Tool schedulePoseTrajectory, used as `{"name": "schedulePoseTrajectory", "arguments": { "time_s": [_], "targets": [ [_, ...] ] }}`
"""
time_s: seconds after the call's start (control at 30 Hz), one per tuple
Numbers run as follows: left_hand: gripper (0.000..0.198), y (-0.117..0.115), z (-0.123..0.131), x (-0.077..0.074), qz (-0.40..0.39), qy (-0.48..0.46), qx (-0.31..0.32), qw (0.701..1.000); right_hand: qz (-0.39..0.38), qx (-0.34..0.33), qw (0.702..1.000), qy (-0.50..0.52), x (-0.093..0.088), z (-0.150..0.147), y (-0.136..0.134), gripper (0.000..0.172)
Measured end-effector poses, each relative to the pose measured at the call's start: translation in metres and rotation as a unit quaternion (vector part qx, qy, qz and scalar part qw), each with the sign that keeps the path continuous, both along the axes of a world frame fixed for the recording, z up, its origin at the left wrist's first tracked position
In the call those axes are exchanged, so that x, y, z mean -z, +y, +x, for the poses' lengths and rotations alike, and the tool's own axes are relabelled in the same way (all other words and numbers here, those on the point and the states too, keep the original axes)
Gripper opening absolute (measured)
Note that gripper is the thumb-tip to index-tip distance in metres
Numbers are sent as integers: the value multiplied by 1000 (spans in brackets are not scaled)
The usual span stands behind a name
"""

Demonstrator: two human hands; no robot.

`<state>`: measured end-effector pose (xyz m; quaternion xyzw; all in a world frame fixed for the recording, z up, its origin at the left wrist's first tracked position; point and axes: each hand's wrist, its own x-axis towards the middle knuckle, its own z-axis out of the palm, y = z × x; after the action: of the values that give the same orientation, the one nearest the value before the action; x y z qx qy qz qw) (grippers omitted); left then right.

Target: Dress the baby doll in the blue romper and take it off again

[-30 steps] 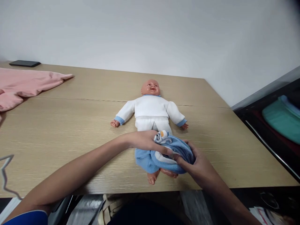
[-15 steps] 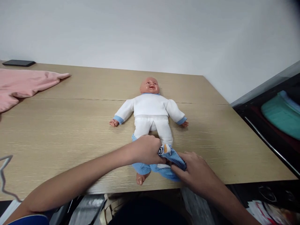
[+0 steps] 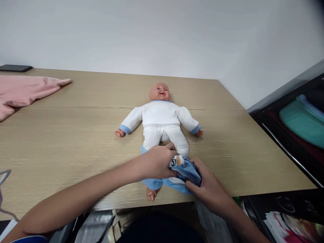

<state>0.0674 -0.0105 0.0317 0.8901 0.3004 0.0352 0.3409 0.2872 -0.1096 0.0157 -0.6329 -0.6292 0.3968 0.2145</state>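
A baby doll (image 3: 162, 113) with a white cloth body and blue cuffs lies on its back, head toward the wall. Blue pants (image 3: 187, 170) with a small embroidered patch are bunched around its lower legs. My left hand (image 3: 160, 162) is closed on the waistband near the patch, over the doll's legs. On the other side, my right hand (image 3: 206, 179) pinches the same blue fabric between thumb and fingers. One bare doll foot (image 3: 152, 194) sticks out below the cloth; the other foot is hidden by the fabric and my hands.
The doll lies on a wooden table (image 3: 88, 141). Pink cloth (image 3: 30, 89) and a black phone-like slab (image 3: 15, 68) lie at the far left. A grey wire hanger (image 3: 3, 192) shows at the left edge. Folded green cloth (image 3: 303, 121) sits in a dark drawer or case at the right.
The blue waistband is spread wider between my hands. The doll's leg on the right has shifted slightly outward. The view has moved a little.
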Motion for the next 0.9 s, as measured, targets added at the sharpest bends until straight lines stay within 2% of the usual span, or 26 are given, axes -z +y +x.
{"name": "schedulePoseTrajectory", "arguments": {
  "time_s": [0.1,0.17,0.33,0.5,0.67,0.9],
  "targets": [
    [43,0,2,6,-23,-61,-29,997,25,32,998,45,6,-1,-2,44],
    [36,0,4,9,-25,-92,-49,994,43,49,996,56,11,-2,-3,45],
    [26,-2,7,16,-22,-135,-71,988,83,92,992,-7,12,-9,-3,39],
    [23,-3,9,20,-21,-137,-110,984,19,49,998,-41,5,-10,-4,24],
    [35,0,6,18,-31,-117,-54,991,-6,55,998,-1,14,-7,-11,20],
    [64,1,0,13,-107,-133,10,985,7,102,988,119,25,-16,-19,48]
  ]
}}
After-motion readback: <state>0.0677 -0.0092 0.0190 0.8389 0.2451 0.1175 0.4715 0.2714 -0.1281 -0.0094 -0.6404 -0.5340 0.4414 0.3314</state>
